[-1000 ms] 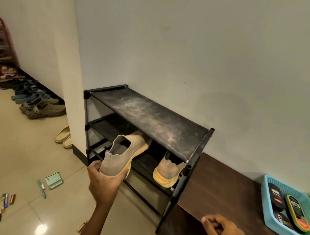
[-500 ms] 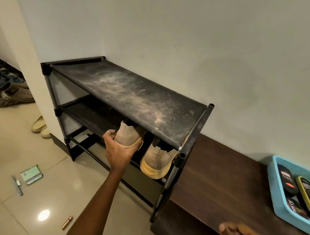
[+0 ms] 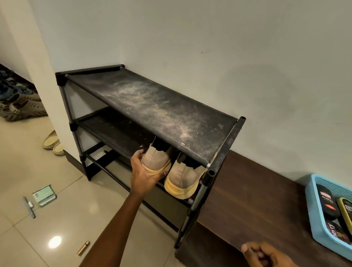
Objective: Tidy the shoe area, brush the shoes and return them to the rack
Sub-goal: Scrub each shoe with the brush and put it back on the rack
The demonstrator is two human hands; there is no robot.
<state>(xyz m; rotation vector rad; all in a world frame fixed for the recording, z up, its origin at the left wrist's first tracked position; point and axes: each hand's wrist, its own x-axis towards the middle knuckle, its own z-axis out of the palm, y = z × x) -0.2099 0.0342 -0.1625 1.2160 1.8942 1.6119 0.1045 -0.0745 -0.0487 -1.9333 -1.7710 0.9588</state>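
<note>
Head view: left grip (image 3: 144, 176) holds a shoe (image 3: 156, 158) on the rack (image 3: 162, 106), second shoe (image 3: 182, 178) just right; right grip (image 3: 272, 262) curled, empty.

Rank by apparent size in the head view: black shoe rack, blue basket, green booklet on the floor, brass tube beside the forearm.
1. black shoe rack
2. blue basket, partly cut off by the frame edge
3. green booklet
4. brass tube

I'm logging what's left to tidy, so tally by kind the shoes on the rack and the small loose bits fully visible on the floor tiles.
Beige shoes: 2
Green card packet: 1
Grey pen-like tool: 1
Copper tubes: 2
Total: 6
</note>
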